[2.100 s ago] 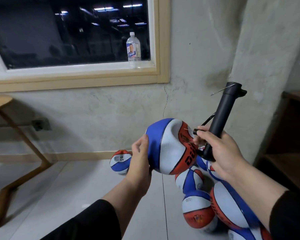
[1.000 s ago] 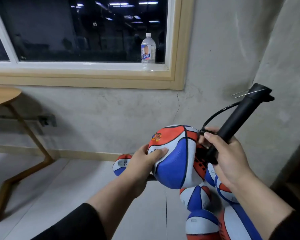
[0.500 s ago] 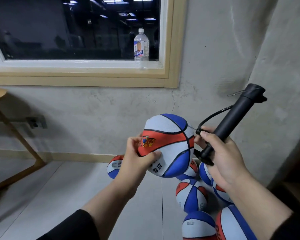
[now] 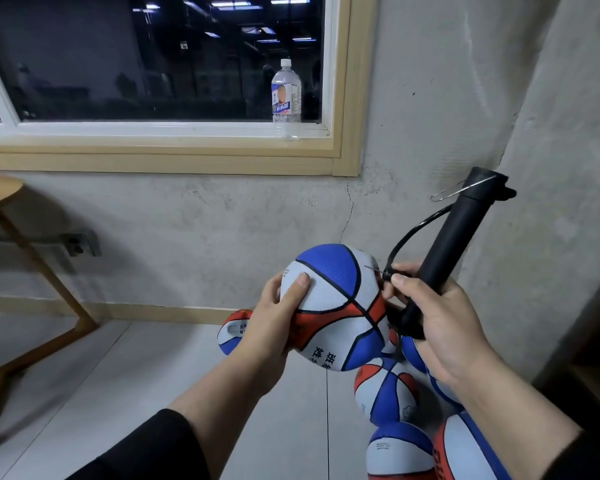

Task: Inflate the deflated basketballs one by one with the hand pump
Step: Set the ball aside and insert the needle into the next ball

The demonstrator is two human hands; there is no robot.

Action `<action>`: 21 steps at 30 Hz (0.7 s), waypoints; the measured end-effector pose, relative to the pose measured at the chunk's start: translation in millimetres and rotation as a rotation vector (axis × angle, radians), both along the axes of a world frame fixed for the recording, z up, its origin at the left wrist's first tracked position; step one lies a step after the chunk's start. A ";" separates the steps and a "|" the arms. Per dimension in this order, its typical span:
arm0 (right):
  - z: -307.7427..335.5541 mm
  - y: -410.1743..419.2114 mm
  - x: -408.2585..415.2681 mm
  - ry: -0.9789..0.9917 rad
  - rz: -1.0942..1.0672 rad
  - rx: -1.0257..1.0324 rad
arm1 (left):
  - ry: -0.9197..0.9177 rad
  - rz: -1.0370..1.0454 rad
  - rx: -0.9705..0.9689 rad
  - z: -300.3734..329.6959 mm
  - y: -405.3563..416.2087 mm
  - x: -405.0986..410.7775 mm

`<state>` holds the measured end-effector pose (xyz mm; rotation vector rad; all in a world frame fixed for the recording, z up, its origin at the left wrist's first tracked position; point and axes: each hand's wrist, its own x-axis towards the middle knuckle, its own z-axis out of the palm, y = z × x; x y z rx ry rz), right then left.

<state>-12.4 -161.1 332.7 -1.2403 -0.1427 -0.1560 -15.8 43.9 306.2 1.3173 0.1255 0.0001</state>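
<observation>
While seen from the head view alone, held one basketball [image 4: 329,296] up off the floor [image 4: 118,393], in front of the wall [image 4: 222,216] and above the loose heap of other balls [image 4: 387,393] lying low and to the right. Gripped it from its left side with the left hand [image 4: 271,327], thumb pressed flat on a white panel, fingers wrapped round the far side and mostly hidden. Kept the pump [image 4: 447,251] in the right hand [image 4: 437,323], just beside the ball's right flank, with the barrel's long axis slanting up and away to the right and the handle end uppermost. Clamped the lower barrel against the palm, while thumb and forefinger pinched the fitting at the end of the looped hose [image 4: 409,237].

Pointed the thin needle [image 4: 373,268] leftward from that pinch into the ball's upper right face, tip touching or all but touching the skin. Could not tell whether the tip sat in the valve, nor make out the valve itself.

Judged the right hand the nearer to the work and the coming move a short push of the needle leftward along its own line, with the left hand bracing the ball against it. Risked bending the needle if pushed off-line.
</observation>
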 end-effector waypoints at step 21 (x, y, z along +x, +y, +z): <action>-1.7 -0.9 8.7 0.151 -0.022 -0.024 | -0.336 0.015 0.523 -9.7 20.4 11.5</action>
